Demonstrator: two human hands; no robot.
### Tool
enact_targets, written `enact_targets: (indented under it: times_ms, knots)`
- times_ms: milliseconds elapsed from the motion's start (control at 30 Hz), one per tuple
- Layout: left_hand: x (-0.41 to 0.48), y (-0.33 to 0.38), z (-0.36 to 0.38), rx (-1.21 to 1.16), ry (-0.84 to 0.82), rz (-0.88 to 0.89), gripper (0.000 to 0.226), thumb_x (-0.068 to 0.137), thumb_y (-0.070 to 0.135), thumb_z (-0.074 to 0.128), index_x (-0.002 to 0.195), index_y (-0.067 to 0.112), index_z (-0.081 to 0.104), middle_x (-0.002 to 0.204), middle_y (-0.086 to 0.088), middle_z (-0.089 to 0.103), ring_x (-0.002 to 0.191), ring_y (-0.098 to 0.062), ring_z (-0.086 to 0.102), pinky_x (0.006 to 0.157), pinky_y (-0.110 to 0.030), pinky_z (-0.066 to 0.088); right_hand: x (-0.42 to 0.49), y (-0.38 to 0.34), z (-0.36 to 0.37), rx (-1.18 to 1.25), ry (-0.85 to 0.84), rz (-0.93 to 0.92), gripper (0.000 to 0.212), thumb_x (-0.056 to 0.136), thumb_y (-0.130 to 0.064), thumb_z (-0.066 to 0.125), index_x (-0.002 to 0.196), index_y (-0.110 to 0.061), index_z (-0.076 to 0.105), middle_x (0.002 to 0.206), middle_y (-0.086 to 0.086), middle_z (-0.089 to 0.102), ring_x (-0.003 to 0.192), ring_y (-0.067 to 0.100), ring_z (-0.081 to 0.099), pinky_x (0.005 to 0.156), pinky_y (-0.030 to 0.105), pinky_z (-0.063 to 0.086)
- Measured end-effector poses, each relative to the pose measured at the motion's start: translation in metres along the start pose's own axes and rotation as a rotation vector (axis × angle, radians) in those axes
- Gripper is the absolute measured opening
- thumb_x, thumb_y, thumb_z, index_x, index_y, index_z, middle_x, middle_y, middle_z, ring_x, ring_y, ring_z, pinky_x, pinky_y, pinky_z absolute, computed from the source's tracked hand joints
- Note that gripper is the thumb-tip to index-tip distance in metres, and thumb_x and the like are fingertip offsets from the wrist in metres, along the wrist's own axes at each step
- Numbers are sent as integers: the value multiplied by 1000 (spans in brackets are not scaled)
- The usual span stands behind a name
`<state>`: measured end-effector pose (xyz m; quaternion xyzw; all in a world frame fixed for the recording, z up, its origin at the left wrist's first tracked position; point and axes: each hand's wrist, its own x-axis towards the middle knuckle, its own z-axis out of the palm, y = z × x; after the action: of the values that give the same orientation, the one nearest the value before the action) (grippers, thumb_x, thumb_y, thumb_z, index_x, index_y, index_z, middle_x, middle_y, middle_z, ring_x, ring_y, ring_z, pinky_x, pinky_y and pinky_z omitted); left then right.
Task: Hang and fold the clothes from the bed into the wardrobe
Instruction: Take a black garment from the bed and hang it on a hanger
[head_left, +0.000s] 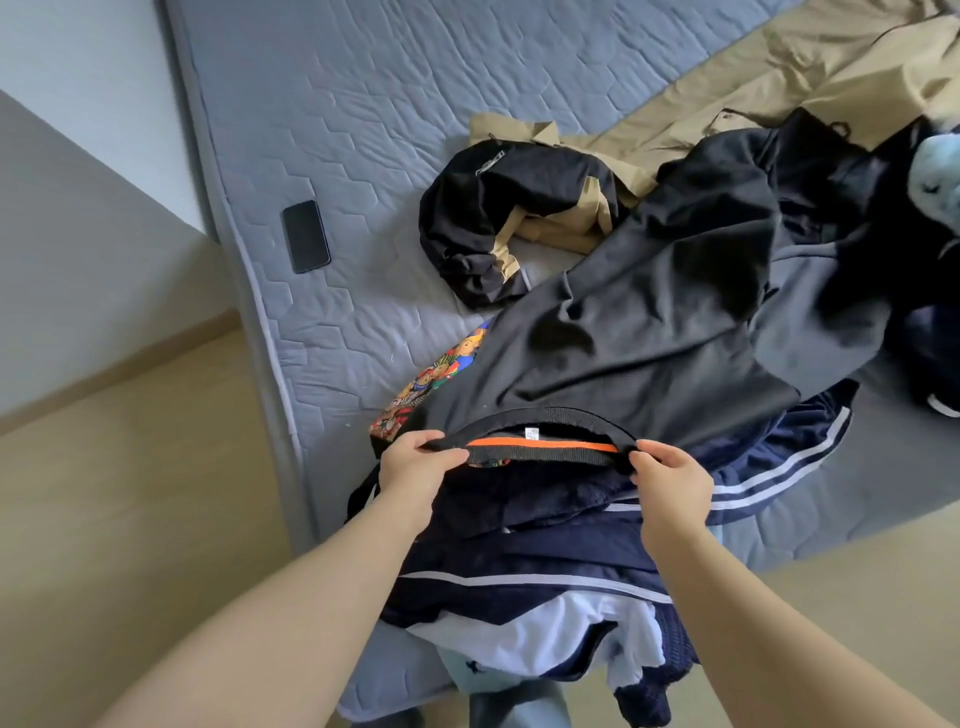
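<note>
Pinching the neckband of the black shirt (623, 338) at both ends. The left hand (415, 465) is gripping the collar's left corner at lower centre of the frame. The right hand (670, 486) is gripping the right corner, with thumbs on top and fingers curled under the rib. Both are holding the collar stretched open, so the orange neck tape and a small white label are showing. The shirt body is trailing toward centre right, draping over the pile on the mattress (311, 104); only the neck is being lifted.

Progress, as a judgement: the task is looking early. Nothing in frame is appearing folded or hung, and no wardrobe or hanger is showing.

Everything else is lying unsorted on the bed:
- a navy striped garment (779, 467) just under the shirt at lower right
- a white garment (545, 634) at bottom centre
- a colourful printed piece (431, 384) peeking out at the shirt's left edge
- a black-and-tan garment (498, 218) bunching at upper centre
- a beige coat (779, 78) spreading across the upper right
- more dark clothes crowding the right edge

A phone (306, 236) is sitting at upper left, well apart from the clothes.

Likely remaining: dealing with this shirt first, then the rest of the pile.
</note>
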<state>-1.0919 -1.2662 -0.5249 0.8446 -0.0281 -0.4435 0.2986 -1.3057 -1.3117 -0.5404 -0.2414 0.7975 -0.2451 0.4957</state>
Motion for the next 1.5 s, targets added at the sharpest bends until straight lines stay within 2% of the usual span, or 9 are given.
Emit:
enact_targets:
  times_ms: [133,233,333,800,1000,1167,1300,1400,1500]
  knots:
    - [-14,19,-23,-62,17,68,22,72,3,72,86,15,61,91,-9,63,87,-26,61,89,-38,52,-29,-25,-6,31,-1,-62,19,82,-7,56,87,-21,68,69,-5,62,66,18,56,54,26,41]
    - [-31,35,-45,-91,-12,119,13,74,3,65,75,14,59,70,-3,59,63,-16,53,68,-30,50,-56,-42,-9,36,4,-98,19,82,-8,56,82,-24,65,69,-6,61,65,15,53,52,24,40]
    - [-46,47,-80,-103,-28,158,12,72,4,60,68,13,55,56,0,49,48,-12,40,47,-22,35,-92,-52,-5,51,-41,-152,18,82,-7,56,78,-22,65,71,-5,61,65,13,51,55,25,39]
    - [-78,41,-305,-359,6,336,21,73,-5,49,63,13,46,60,-3,45,53,-17,38,48,-23,30,-314,-62,73,68,-322,-353,19,81,-3,51,81,-19,63,67,-1,52,58,14,43,56,25,38]
    - [-85,15,-399,-495,103,368,18,79,-1,50,67,13,49,66,-4,50,60,-16,48,58,-26,42,-378,-47,117,84,-448,-290,14,83,-4,50,76,-10,61,62,2,48,51,14,35,52,24,34]
    - [-102,9,-417,-452,75,460,24,78,-6,50,64,13,49,62,-1,49,59,-15,46,57,-25,38,-389,-45,128,-38,-439,-250,11,81,-2,45,71,-6,48,62,7,43,51,16,29,48,26,25]
    - [-116,12,-406,-450,-10,509,25,76,-10,49,65,12,50,64,-3,48,59,-16,46,56,-26,40,-398,-52,122,-156,-584,-261,14,85,-3,45,81,-11,56,62,4,45,46,13,31,44,20,29]
    - [-130,20,-389,-360,-116,587,26,75,-12,52,71,14,56,70,-3,52,65,-16,50,57,-25,43,-400,-65,111,-210,-665,-404,24,84,2,46,97,-13,59,66,3,50,47,12,37,43,19,33]
    - [-143,30,-369,-243,-236,699,31,75,-10,59,83,20,59,79,-1,58,73,-16,56,63,-24,46,-396,-79,103,-349,-677,-613,39,84,-1,56,115,-25,53,97,0,54,67,9,52,49,11,38]
